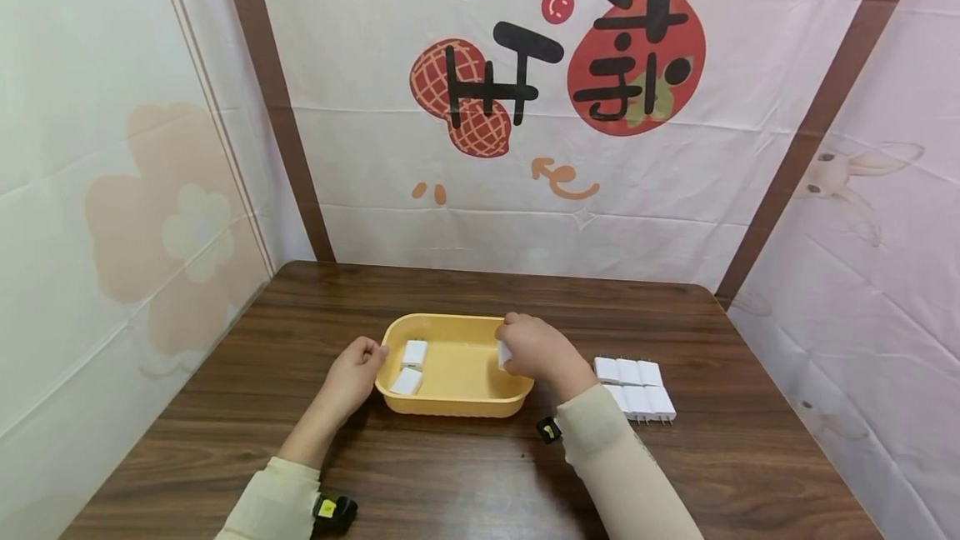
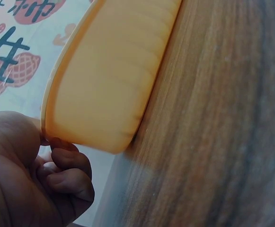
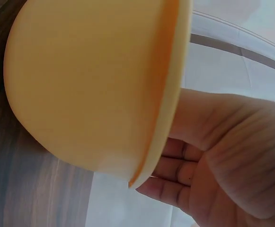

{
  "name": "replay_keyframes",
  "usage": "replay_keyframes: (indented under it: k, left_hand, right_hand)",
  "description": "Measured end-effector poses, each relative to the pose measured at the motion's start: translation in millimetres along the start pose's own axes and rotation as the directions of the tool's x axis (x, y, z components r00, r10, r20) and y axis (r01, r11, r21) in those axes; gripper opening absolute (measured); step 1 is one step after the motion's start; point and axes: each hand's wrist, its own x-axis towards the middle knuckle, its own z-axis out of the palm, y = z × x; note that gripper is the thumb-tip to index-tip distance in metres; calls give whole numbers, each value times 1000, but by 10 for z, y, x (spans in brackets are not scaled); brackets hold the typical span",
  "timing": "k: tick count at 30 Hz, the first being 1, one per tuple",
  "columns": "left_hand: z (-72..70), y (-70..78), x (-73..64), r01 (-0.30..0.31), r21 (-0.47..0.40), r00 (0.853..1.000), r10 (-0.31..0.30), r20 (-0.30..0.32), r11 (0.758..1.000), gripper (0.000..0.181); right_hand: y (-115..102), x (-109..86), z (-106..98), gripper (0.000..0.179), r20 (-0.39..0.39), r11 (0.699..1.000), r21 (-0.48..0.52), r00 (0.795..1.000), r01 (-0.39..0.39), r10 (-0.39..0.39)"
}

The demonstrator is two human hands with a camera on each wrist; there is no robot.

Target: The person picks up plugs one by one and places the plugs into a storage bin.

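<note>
Dark wood-grain tabletop (image 1: 450, 473) extends nearer than the left hand (image 1: 354, 376) and right hand (image 1: 546, 353). Left pinches the rim of a smooth yellow tray (image 1: 457, 407); right, over its opposite end, pinches a white block (image 1: 504, 354), partly hidden. Right of right hand: six white adapters (image 1: 636, 396), two rows of three, prongs outward. Between hands: two adapters (image 1: 408, 381) by tray's left wall, bare tray floor alongside. Beyond: tabletop's far edge, printed curtain (image 1: 352, 182).

We see a smooth plastic tray (image 1: 450, 408), smooth plastic plugs (image 1: 637, 400) with metal-looking prongs (image 1: 642, 421) toward the right edge of a softly glossy wood-grain desk (image 1: 450, 473), and creased cloth (image 1: 360, 148) beyond its far edge.
</note>
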Motion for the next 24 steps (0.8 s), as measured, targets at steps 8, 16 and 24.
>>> replay_keyframes:
  k: [8,16,24]
  left_hand:
    - [-22,-6,8,0,6,1000,0,-1,1000,27]
    - [-18,4,-10,2,-9,1000,-2,6,1000,26]
    - [-31,16,-18,9,-8,1000,-9,4,1000,26]
  right_hand:
    - [-8,81,10,24,3,1000,-20,1000,10,-10]
    - [-79,135,-31,24,15,1000,-11,1000,11,-11]
    - [-169,244,-38,23,13,999,-13,999,29,-29]
